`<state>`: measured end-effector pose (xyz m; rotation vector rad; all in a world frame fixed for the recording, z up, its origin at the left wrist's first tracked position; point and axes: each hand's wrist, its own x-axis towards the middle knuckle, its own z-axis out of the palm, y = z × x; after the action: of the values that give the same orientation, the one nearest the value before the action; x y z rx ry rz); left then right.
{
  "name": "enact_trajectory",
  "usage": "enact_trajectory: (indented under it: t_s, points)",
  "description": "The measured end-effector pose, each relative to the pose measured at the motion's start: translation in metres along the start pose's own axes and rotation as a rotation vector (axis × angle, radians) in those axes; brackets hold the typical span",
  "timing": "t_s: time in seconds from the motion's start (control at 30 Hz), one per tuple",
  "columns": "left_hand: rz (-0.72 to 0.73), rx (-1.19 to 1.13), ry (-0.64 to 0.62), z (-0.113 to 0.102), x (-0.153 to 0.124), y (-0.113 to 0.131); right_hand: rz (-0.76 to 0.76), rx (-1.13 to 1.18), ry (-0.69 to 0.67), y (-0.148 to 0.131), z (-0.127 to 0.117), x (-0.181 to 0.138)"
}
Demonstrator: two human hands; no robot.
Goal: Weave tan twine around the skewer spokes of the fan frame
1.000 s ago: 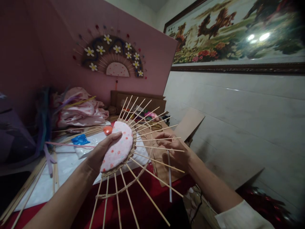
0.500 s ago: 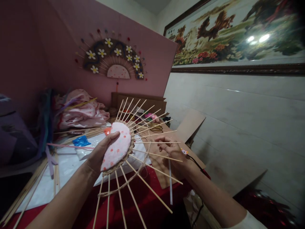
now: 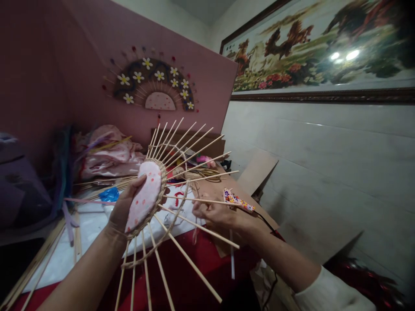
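Note:
My left hand grips a half-made fan frame by its pink padded half-moon core, thumb across the dotted fabric. Thin bamboo sticks fan out from a woven rim around that core. My right hand is behind the sticks on the right, fingers closed on a slim tool with a colourful patterned handle; a dark cord runs from it down past my wrist. The right fingertips sit near the woven rim strand.
A finished flower-decorated fan hangs on the pink wall. The table has a red cloth, white sheet, loose bamboo sticks, pink fabric pile, blue scrap and cardboard pieces. A framed horse picture hangs at right.
My left hand tilted the frame more edge-on and shifted it left. My right hand came up from the table toward the frame, now holding the patterned tool.

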<state>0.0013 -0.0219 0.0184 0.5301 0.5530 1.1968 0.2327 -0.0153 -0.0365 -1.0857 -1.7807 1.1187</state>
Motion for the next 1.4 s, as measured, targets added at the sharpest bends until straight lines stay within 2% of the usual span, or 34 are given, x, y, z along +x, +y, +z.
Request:
enact_trajectory:
  t_s: [0.2,0.33,0.47,0.7,0.9,1.03,1.13,1.23,1.4]
  points:
    - [-0.012,0.000,-0.041,-0.005,0.004,-0.003,-0.050,0.328,0.012,-0.008,-0.028,0.006]
    - [-0.025,0.019,-0.013,-0.003,0.004,-0.006,0.019,0.359,0.007,-0.015,-0.048,0.005]
    - [-0.053,0.009,-0.028,-0.001,0.003,-0.008,0.020,0.267,0.132,-0.031,-0.059,-0.003]
    - [-0.080,0.036,-0.033,-0.005,0.006,-0.009,-0.250,0.127,0.362,-0.053,-0.060,-0.013]
    - [-0.061,0.073,-0.020,-0.003,0.006,-0.009,-0.524,-0.061,0.588,-0.055,-0.059,-0.011]
    - [-0.110,0.086,-0.030,-0.003,0.006,-0.010,-0.661,-0.228,0.675,-0.056,-0.067,-0.007]
    - [-0.133,0.103,-0.016,-0.004,0.007,-0.011,-0.649,-0.229,0.691,-0.058,-0.074,-0.003]
    - [-0.138,0.134,0.007,-0.006,0.008,-0.011,-0.574,-0.177,0.675,-0.059,-0.079,0.001]
    - [-0.155,0.160,-0.011,-0.009,0.008,-0.010,-0.416,0.091,0.633,-0.051,-0.079,0.008]
